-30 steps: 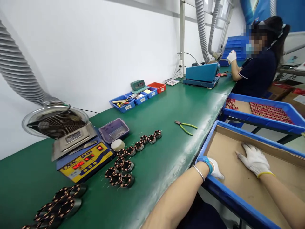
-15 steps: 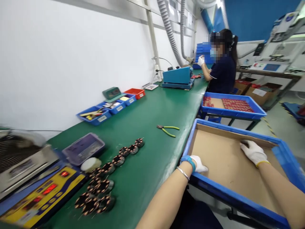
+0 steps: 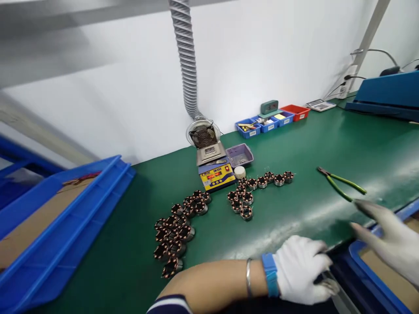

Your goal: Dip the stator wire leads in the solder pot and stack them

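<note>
My left hand (image 3: 303,270), in a white glove with greyed fingertips, is at the table's front edge. Its fingers are curved, with a gap between them and the thumb, and I see nothing held. My right hand (image 3: 388,237), gloved too and blurred, hovers by the corner of the blue tray (image 3: 376,270), thumb and fingers apart. Just beyond its fingertips lie cutting pliers (image 3: 340,183) with green handles. Copper-wound stator rings stand on the green table in two groups, one nearer me (image 3: 176,233) and another (image 3: 247,196) further right.
A yellow-fronted heating unit (image 3: 216,175) with a red display stands behind the rings, beside a purple tray (image 3: 240,155). A grey duct (image 3: 186,56) hangs above. Small blue bins (image 3: 249,131) and a red bin (image 3: 296,112) line the wall. At left is a tilted blue tray (image 3: 75,231).
My view has swung left. Both hands have come away from inside the blue tray, the left to the table edge and the right up near the pliers. The co-worker is out of view.
</note>
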`<state>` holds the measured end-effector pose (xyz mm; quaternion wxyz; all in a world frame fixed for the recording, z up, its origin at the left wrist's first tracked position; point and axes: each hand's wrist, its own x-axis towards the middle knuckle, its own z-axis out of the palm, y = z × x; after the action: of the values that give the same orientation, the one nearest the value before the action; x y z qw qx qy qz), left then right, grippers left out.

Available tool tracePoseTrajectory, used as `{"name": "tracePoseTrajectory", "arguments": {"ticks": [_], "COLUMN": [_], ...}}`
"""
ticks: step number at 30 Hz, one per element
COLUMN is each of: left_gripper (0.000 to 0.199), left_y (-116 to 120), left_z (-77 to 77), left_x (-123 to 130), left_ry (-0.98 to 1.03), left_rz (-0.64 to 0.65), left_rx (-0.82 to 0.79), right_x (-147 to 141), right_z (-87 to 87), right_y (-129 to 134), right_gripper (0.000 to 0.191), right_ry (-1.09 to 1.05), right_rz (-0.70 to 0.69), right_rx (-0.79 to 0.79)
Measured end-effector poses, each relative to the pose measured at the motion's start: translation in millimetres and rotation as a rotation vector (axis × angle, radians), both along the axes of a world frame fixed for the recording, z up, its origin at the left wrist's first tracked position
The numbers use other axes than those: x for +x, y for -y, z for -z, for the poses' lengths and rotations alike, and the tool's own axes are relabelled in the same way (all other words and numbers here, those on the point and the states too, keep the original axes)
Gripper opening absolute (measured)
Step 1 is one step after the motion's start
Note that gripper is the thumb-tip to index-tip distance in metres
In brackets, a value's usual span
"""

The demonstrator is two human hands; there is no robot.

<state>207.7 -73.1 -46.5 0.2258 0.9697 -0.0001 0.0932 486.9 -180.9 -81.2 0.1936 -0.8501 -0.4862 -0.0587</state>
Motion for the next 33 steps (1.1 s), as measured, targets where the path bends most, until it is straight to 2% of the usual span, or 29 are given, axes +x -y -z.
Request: {"name": "tracePoseTrajectory", "arguments": {"ticks": [1, 2, 3, 6, 9, 11, 15, 19, 21, 25, 28, 33], "left_gripper": [0.044, 0.043, 0.041, 0.038, 0.039, 0.041, 0.042, 0.043, 0.044, 0.045, 0.044, 0.043], "left_y": [-6, -11, -14, -22, -28, -31, -36, -37, -37, -37, -37, -36], "left_z": [2.9, 5.6, 8.3, 16.9, 25.7, 30.2, 34.6, 38.1, 39.9, 43.4, 45.0, 40.4], "left_x": [-17, -32, -44, -65, -69, -68, -65, -64, -64, -63, -62, -64], "left_ry": [0.003, 0.017, 0.042, 0.141, 0.216, 0.238, 0.236, 0.249, 0.237, 0.228, 0.230, 0.239], "left_rz": [-0.048, -0.097, -0.145, -0.284, -0.320, -0.289, -0.247, -0.247, -0.233, -0.227, -0.228, -0.235], "left_rx": [0.010, 0.010, 0.004, -0.029, -0.032, -0.025, -0.022, -0.024, -0.018, -0.007, -0.013, -0.027], "right_x": [-21, -41, -60, -96, -104, -100, -97, -115, -126, -133, -120, -99], "right_z": [-8.4, -17.0, -25.0, -40.2, -41.7, -40.6, -42.9, -49.4, -54.0, -65.8, -74.8, -95.1], "right_y": [-29, -59, -89, -164, -203, -212, -213, -205, -202, -208, -219, -242], "right_gripper": [0.064, 0.066, 0.067, 0.065, 0.047, 0.042, 0.046, 0.050, 0.052, 0.060, 0.066, 0.066], "right_ry": [0.027, 0.068, 0.117, 0.231, 0.275, 0.268, 0.271, 0.465, 0.501, 0.246, 0.050, -0.070], "right_rz": [-0.190, -0.323, -0.363, -0.361, -0.315, -0.253, -0.126, -0.162, -0.132, -0.004, -0.071, -0.194], "right_rx": [0.015, -0.010, -0.028, -0.150, -0.234, -0.243, -0.243, -0.254, -0.323, -0.553, -0.627, -0.687]}}
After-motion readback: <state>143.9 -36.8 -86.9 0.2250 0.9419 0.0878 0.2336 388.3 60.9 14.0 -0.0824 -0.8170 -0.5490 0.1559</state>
